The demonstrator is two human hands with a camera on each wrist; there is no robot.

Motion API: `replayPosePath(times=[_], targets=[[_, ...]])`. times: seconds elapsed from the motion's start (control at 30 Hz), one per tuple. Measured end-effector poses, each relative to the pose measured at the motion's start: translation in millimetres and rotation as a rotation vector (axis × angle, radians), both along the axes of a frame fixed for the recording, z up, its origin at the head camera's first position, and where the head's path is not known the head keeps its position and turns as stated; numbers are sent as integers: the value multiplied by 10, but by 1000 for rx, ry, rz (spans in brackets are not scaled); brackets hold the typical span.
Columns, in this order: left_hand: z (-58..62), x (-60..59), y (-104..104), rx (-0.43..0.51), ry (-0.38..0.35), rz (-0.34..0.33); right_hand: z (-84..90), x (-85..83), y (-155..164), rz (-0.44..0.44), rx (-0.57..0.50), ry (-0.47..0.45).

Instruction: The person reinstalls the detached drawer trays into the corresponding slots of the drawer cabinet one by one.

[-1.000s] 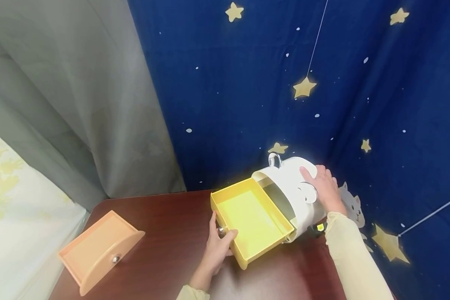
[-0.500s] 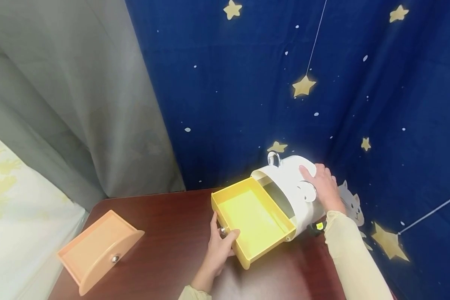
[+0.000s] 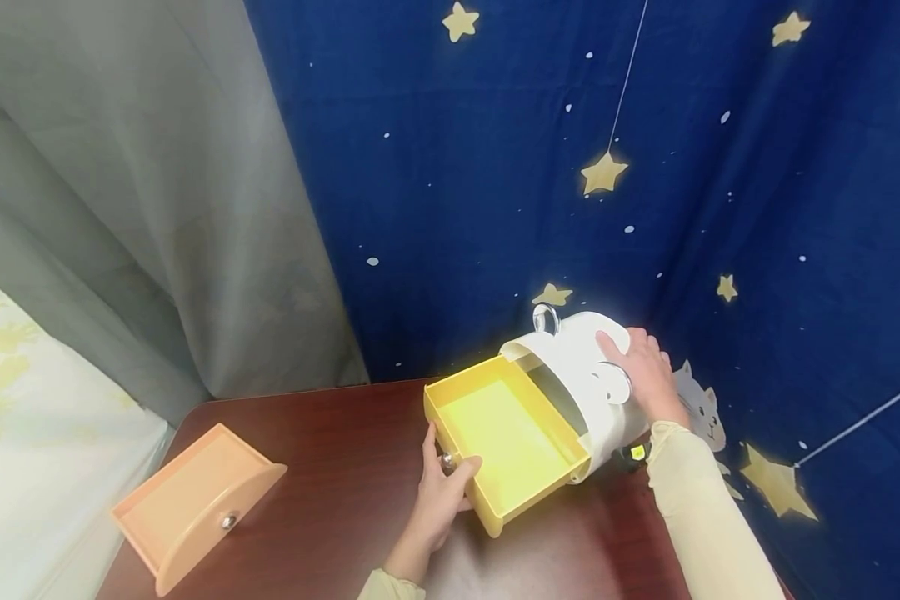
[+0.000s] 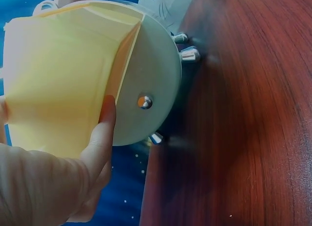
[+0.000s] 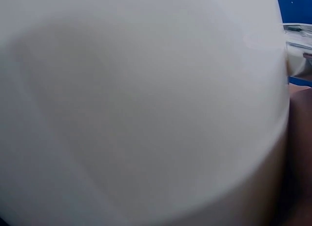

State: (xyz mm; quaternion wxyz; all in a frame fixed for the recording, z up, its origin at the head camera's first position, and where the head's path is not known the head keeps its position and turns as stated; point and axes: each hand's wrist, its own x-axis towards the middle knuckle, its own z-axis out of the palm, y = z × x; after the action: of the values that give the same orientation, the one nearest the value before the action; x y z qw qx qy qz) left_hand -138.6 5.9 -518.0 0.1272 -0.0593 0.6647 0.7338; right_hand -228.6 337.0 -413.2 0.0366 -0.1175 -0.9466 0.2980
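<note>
My left hand (image 3: 438,492) grips the front of an empty yellow drawer (image 3: 506,437), thumb over its edge and fingers about the silver knob (image 3: 447,461). The drawer juts far out of the upper opening of a small white rounded cabinet (image 3: 581,358) with ring-shaped ears. My right hand (image 3: 645,375) holds the cabinet's rounded top from behind, thumb towards the front. In the left wrist view, a pale lower front with a round metal knob (image 4: 145,102) shows below the yellow drawer. White cabinet wall (image 5: 146,113) fills most of the right wrist view.
An orange drawer (image 3: 195,500) with a silver knob lies at the left of the dark red wooden table (image 3: 330,467). Metal feet (image 4: 189,54) stick out under the cabinet. A blue star curtain (image 3: 450,183) hangs right behind, a grey curtain (image 3: 232,250) at the left.
The yellow drawer has slid very slightly towards the cabinet with my left hand on it. My right hand keeps its place on the cabinet, and the view has shifted a little.
</note>
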Motion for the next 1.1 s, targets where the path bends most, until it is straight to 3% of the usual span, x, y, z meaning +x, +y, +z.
replayPosePath(times=[0.73, 1.1], targets=[[-14, -37, 7, 42, 38, -67, 4, 6, 49, -6, 14, -10], [5, -92, 163, 76, 49, -81, 4, -4, 2, 0, 4, -10]])
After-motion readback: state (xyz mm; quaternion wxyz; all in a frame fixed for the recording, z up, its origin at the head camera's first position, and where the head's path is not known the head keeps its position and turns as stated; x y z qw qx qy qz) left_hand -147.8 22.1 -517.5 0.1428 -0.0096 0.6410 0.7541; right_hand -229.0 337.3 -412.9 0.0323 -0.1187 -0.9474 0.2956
